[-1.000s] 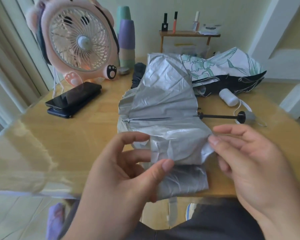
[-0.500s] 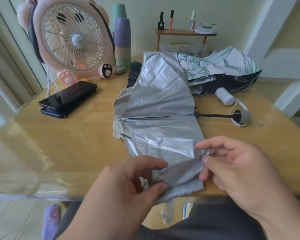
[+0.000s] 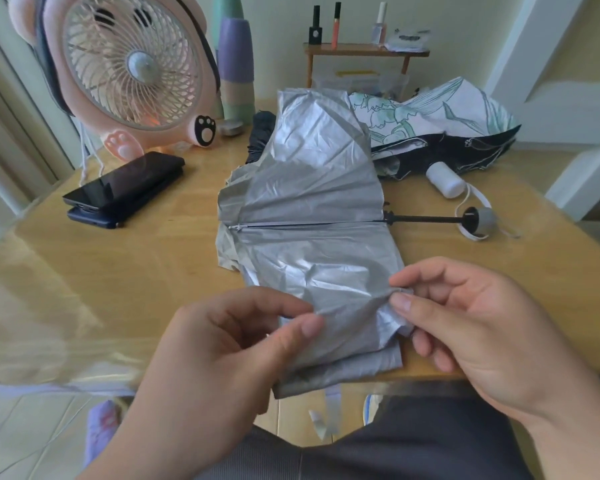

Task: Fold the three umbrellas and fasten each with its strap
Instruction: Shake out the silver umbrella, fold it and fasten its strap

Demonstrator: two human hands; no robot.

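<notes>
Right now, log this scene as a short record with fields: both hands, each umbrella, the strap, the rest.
left hand: pinches near fabric of the silver umbrella
right hand: pinches a fold of the same fabric
silver umbrella: unfolded, spread flat on the table, shaft extended to the right
strap: unfastened, hangs off the near table edge
floral umbrella: unfolded, heaped at back right
dark bundle: behind the silver canopy, mostly hidden
rest: fan, phone at left

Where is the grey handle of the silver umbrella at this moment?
In the head view, the grey handle lies on the right side of the table, at the end of the black shaft, just nearer than the floral umbrella's white handle.
</notes>
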